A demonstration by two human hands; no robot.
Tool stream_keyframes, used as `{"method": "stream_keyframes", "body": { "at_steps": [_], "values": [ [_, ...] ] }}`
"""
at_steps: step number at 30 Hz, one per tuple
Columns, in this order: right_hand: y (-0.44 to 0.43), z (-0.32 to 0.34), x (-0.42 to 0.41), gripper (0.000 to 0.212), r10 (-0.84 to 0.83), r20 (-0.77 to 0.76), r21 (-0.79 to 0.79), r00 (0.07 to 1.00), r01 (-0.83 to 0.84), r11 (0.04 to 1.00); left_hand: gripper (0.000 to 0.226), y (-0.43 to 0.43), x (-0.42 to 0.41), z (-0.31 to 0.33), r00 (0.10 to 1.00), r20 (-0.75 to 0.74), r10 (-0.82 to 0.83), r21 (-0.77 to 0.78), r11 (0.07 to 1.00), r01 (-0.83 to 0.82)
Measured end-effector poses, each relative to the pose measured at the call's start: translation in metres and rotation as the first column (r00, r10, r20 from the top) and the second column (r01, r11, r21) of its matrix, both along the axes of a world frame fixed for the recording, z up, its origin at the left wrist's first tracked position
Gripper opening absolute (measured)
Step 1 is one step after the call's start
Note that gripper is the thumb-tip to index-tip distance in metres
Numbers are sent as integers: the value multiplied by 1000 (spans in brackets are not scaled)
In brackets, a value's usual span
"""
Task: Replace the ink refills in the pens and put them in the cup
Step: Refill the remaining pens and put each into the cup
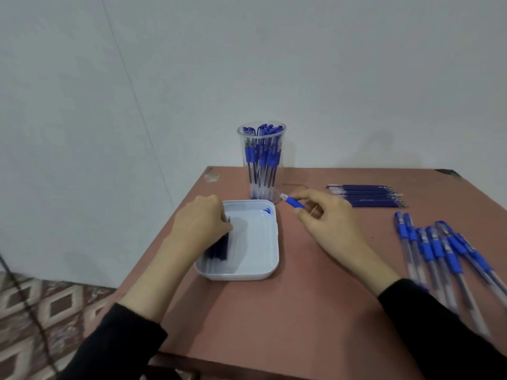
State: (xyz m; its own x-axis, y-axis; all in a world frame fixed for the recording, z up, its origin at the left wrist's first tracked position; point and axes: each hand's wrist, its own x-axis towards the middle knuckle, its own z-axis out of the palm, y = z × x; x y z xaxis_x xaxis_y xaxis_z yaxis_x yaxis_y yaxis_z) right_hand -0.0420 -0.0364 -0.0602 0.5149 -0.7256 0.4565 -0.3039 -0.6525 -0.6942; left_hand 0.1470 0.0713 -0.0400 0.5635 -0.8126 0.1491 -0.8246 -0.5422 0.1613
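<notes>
Cup (247, 171), tray (258, 242), pinched pen (295, 203) — one each

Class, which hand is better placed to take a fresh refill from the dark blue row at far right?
Probably the right hand: it lies beside the row of dark blue refills, though its fingers pinch a blue pen piece. The left hand is in the white plastic tray, farther off.

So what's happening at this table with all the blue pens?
A person is refilling pens. The left hand reaches into a white tray, curled over the dark refills there. The right hand pinches a blue pen part. A clear cup already holds many pens; more pens and a row of refills lie at the right of the table.
</notes>
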Motion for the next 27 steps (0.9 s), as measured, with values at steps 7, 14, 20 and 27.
{"method": "stream_keyframes", "body": {
  "at_steps": [7,14,20,27],
  "values": [
    [-3,-4,0,23,-1,-23,7,1000,2,1000,16,1,-5,0,1000,-10,-29,40,999,29],
    [-3,-5,1,25,4,-9,16,1000,-4,1000,26,-9,-10,-5,1000,-20,-3,70,998,4],
    [-3,-3,0,23,-1,9,30,1000,0,1000,27,-13,-10,2,973,-233,11,-126,991,-41],
    [-8,1,-6,34,-20,98,44,995,16,999,19,-18,-20,32,529,-762,-374,-498,861,-109]
  ]
}}
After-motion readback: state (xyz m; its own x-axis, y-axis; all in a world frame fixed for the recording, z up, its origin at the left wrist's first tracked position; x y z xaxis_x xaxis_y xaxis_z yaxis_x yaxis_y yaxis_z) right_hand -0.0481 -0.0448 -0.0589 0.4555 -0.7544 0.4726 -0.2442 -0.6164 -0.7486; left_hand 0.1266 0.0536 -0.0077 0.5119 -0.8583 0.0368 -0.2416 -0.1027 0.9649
